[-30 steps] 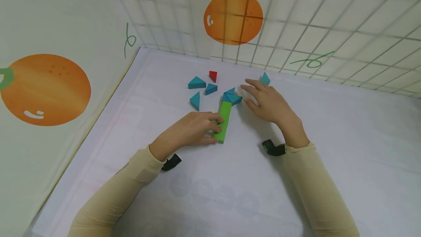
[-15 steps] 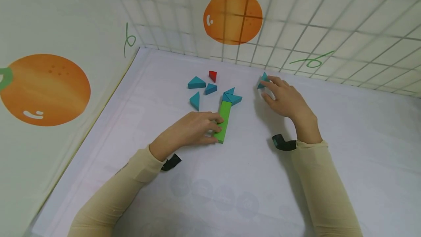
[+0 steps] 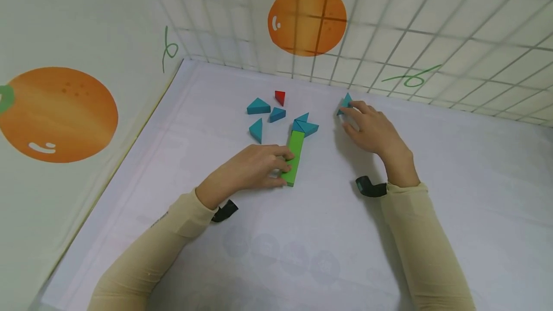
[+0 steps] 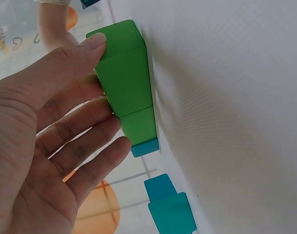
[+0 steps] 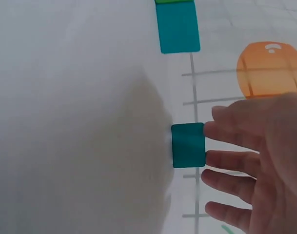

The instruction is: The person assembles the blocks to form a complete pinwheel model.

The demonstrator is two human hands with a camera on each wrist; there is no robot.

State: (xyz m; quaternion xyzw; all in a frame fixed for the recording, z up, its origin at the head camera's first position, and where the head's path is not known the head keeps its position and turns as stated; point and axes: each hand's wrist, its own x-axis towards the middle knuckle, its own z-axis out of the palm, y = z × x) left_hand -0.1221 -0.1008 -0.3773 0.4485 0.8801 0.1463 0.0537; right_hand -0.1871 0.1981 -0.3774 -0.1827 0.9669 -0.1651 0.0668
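My left hand (image 3: 255, 169) rests its fingertips on a row of green blocks (image 3: 295, 150). In the left wrist view the thumb touches the near end, and a seam shows between two green blocks (image 4: 126, 83). Several blue triangular blocks (image 3: 307, 128) sit together against the far end of the row. Further right, my right hand (image 3: 376, 128) reaches over a separate blue triangular block (image 3: 347, 100), fingers extended. The right wrist view has the fingertips right at the top of this blue block (image 5: 188, 146), which stands on the white surface.
Left of the row lie loose blue triangular blocks (image 3: 258, 106) and a small red triangular block (image 3: 280, 97). A translucent wall with printed oranges (image 3: 307, 20) rises behind the white surface (image 3: 328, 244), and another stands at the left.
My right hand has moved right, from beside the joined blue blocks to the separate blue triangular block. My left hand stays at the green blocks.
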